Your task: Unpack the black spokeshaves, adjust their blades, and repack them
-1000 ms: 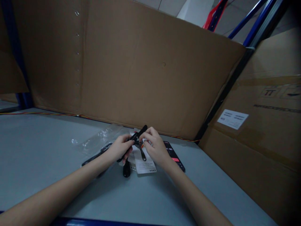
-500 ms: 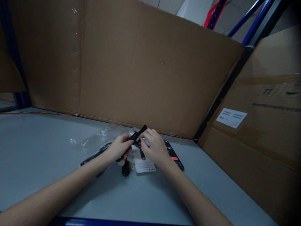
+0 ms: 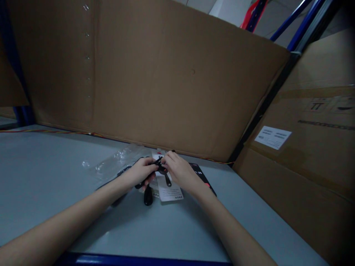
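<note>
My left hand (image 3: pixel 142 173) is closed around a slim black item (image 3: pixel 160 165), whose kind I cannot make out. At its upper part, the bent fingers of my right hand (image 3: pixel 177 169) pinch it and cover much of that end. A short dark tab (image 3: pixel 168 180) hangs below the fingers, over a printed white card (image 3: pixel 171 195) on the table. Just under my left hand is a rounded black end piece (image 3: pixel 148 196); whether it joins the held item is hidden. Another long dark object (image 3: pixel 118 201) lies partly behind my left forearm.
A phone with a lit screen (image 3: pixel 198 170) lies beside my right wrist. Crumpled clear plastic packaging (image 3: pixel 112 162) is behind my left hand. A cardboard sheet (image 3: pixel 155 81) walls the back of the grey table (image 3: pixel 44 173); a large carton (image 3: pixel 299 166) stands on the right.
My right hand has shifted a little left and over the upper end of the black item, which now mostly disappears behind the fingers. My left hand keeps its hold.
</note>
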A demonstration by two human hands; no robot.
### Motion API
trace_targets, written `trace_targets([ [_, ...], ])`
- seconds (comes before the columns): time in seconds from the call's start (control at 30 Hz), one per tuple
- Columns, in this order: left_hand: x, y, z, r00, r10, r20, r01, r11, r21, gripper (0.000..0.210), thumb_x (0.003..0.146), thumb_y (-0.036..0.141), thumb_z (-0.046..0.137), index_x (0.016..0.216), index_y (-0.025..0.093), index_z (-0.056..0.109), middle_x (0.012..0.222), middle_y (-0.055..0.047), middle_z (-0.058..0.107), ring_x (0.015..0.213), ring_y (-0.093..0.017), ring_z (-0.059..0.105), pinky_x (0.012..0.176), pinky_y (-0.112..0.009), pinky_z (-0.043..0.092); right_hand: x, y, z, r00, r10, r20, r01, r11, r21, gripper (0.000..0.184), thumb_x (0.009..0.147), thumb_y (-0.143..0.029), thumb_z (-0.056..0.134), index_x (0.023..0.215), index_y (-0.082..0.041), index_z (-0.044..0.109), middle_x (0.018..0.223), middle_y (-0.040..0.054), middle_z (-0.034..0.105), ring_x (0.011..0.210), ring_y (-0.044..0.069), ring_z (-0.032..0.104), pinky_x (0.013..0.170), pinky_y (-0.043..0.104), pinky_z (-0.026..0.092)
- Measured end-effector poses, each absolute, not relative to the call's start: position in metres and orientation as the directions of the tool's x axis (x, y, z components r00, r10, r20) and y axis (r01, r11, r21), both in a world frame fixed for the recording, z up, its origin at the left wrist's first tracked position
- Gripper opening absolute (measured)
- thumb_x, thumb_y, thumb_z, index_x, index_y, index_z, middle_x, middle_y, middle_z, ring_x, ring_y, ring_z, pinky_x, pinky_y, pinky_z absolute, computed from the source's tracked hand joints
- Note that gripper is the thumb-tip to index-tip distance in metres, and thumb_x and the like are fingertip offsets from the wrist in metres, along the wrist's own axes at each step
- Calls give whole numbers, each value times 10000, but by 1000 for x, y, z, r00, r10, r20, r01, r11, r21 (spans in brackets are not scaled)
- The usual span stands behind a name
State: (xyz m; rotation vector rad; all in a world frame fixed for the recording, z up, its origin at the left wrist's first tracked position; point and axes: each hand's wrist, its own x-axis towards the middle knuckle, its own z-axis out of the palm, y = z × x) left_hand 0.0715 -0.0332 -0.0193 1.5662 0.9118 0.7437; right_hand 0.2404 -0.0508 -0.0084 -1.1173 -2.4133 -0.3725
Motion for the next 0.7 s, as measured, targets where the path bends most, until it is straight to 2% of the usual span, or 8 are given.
trace_targets([
  [0.07, 67, -32, -15, 548, 832, -83, 168, -13, 986, 129, 758, 297, 481, 804, 178, 462, 492, 82, 444, 293, -35, 342, 257, -140, 290, 242, -52, -6, -604, 642, 472, 740, 672, 34, 137, 853, -101, 401, 914, -168, 503, 948, 73, 517, 912, 183, 469, 769, 304, 394],
  [0.17, 60, -29, -11, 624, 763, -169, 198, 55, 979, 155, 737, 311, 511, 805, 177, 476, 512, 75, 444, 304, -24, 309, 255, -129, 247, 244, -55, -2, -631, 632, 450, 685, 726, -60, 130, 856, -112, 415, 911, -178, 513, 931, 57, 518, 905, 169, 478, 766, 291, 398],
  [0.27, 57, -28, -11, 632, 754, -178, 216, 49, 975, 174, 728, 324, 518, 817, 177, 488, 515, 73, 443, 309, -25, 307, 261, -134, 245, 246, -57, 0, -633, 622, 462, 610, 767, -199, 177, 844, -81, 415, 905, -187, 543, 936, 46, 521, 887, 148, 495, 759, 276, 405],
  [0.37, 59, -29, -13, 608, 780, -148, 222, 12, 975, 171, 730, 335, 512, 790, 178, 481, 515, 70, 447, 316, -32, 320, 267, -142, 269, 247, -55, -1, -610, 615, 499, 574, 777, -257, 219, 791, -43, 467, 892, -197, 585, 907, 33, 555, 894, 150, 506, 789, 298, 399],
  [0.57, 65, -35, -11, 581, 799, -154, 266, -8, 964, 128, 747, 308, 482, 789, 189, 464, 510, 74, 432, 317, -37, 322, 261, -140, 277, 242, -51, -9, -516, 650, 558, 570, 747, -342, 39, 770, -160, 574, 760, -180, 605, 787, 14, 569, 774, 135, 533, 718, 279, 421],
  [0.63, 66, -36, -9, 570, 805, -163, 277, -1, 961, 113, 756, 291, 469, 802, 188, 465, 499, 77, 424, 315, -38, 325, 266, -139, 280, 241, -51, -12, -494, 652, 575, 540, 748, -385, 117, 770, -94, 537, 801, -185, 602, 835, 16, 562, 789, 127, 540, 719, 268, 433],
  [0.7, 65, -36, -9, 563, 810, -164, 277, 1, 961, 114, 760, 277, 463, 825, 184, 473, 497, 78, 425, 315, -38, 328, 270, -139, 284, 240, -50, -13, -480, 658, 580, 505, 748, -431, 285, 747, -1, 474, 919, -197, 589, 921, 23, 544, 805, 115, 549, 723, 258, 448],
])
